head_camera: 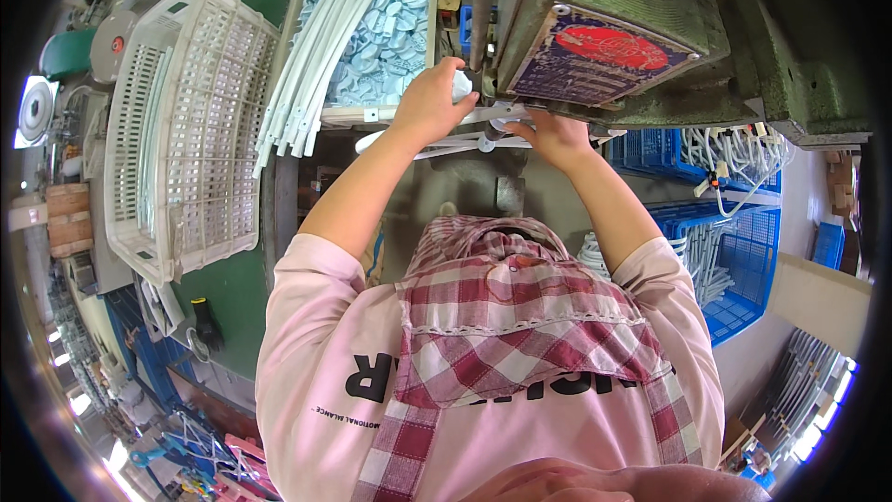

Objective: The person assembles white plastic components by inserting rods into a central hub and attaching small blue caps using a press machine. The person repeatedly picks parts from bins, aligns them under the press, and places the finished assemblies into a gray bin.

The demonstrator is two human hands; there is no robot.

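My left hand is at the left side of the machine's tooling, a small pale plastic piece between its thumb and fingers. My right hand reaches beneath the green press head, its thumb against a white tube; its fingertips are partly hidden under the head. More white tubing runs leftward below both hands. A short dark post with a pale round end shows between the hands. Just left of the press head stands an upright threaded rod.
Left of the machine, a bin of pale-blue plastic pieces carries several white tubes across it. A white plastic crate rests on the green table, near a dark glove. Blue crates with white tubular parts stand at right.
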